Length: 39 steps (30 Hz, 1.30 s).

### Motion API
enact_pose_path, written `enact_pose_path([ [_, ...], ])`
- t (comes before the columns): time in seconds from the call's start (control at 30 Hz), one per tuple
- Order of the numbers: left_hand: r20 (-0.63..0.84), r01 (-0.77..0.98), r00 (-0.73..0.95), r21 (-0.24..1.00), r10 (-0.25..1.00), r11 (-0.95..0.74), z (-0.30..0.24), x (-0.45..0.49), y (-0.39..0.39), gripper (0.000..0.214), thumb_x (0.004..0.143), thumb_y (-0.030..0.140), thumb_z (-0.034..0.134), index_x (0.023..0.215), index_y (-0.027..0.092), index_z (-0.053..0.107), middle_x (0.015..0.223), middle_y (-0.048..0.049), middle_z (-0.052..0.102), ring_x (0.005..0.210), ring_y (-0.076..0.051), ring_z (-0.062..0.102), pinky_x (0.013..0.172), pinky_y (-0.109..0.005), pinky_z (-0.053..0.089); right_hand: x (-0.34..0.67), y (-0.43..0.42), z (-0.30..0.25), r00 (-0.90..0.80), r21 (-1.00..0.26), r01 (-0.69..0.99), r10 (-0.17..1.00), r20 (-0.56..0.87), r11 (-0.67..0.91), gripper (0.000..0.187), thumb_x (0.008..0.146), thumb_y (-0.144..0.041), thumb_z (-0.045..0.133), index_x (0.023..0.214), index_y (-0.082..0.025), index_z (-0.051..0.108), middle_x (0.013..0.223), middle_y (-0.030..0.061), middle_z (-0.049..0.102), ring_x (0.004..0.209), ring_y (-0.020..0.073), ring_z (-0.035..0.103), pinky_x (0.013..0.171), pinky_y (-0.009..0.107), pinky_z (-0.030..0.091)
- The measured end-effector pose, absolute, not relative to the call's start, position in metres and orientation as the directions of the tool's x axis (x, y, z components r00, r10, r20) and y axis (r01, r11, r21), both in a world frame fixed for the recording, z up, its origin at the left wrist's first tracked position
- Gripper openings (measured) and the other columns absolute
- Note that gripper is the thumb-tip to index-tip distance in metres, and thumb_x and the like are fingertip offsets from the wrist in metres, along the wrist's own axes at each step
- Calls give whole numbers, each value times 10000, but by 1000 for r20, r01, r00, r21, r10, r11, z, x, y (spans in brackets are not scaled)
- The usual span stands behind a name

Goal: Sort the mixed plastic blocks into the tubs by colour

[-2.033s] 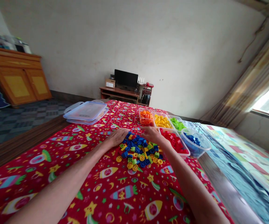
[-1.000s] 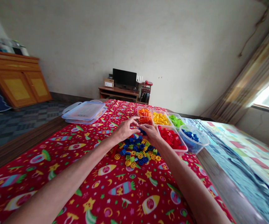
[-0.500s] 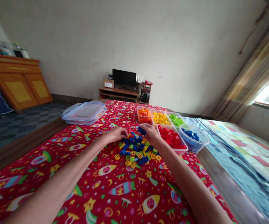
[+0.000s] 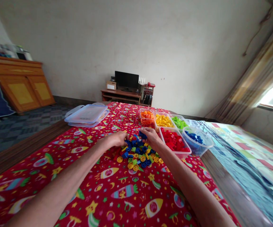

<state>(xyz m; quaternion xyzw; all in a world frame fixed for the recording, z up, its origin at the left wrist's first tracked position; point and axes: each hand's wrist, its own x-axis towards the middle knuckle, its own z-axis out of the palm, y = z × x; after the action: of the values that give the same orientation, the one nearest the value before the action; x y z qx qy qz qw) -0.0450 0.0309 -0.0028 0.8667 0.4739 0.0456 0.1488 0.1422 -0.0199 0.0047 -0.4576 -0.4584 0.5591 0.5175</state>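
Note:
A mixed pile of toy building blocks (image 4: 136, 153), blue, yellow, green and red, lies on the red patterned cloth (image 4: 117, 201). My left hand (image 4: 119, 138) is at the pile's far left edge, fingers curled down; what is between its fingertips, if anything, is hidden. Just above the far side of the pile, my right hand (image 4: 150, 135) is closed on a blue block (image 4: 142, 134), its fingers wrapped partly over it. Round yellow and blue pieces lie along the pile's near edge.
Right of the pile are tubs of orange (image 4: 147, 115), yellow (image 4: 164, 121), green (image 4: 179, 123), red (image 4: 173, 141) and blue blocks (image 4: 194, 137). Stacked clear lids (image 4: 86, 114) lie at the far left. A monitor (image 4: 127, 80) stands on a desk by the wall.
My right hand has shifted slightly left with the blue block still in it. The left hand has moved slightly, its fingers now lower at the pile's edge.

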Motion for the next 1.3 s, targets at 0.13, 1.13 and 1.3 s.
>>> enact_pose_path([
  [0.13,-2,784,554,339,833,-521,0,-46,31,34,574,214,637,587,202,665,542,6,627,518,-140,513,493,-223,327,141,-20,4,-45,-988,-146,998,-46,-52,202,681,-327,693,746,-169,587,635,-17,571,544,94,562,434,180,421],
  [1.13,252,538,457,685,853,-491,16,-27,27,406,579,246,651,971,178,575,681,14,672,597,-171,623,544,-249,450,136,-23,0,-200,-988,-123,977,-70,-95,247,706,-390,715,690,-157,635,641,-1,619,538,91,562,419,168,388],
  [1.3,223,499,471,730,854,-466,15,-25,26,323,604,292,686,888,186,572,647,21,656,548,-151,597,532,-246,443,139,-23,3,-169,-994,-90,984,-51,-67,237,679,-364,719,646,-156,609,597,-6,601,500,83,542,373,151,330],
])
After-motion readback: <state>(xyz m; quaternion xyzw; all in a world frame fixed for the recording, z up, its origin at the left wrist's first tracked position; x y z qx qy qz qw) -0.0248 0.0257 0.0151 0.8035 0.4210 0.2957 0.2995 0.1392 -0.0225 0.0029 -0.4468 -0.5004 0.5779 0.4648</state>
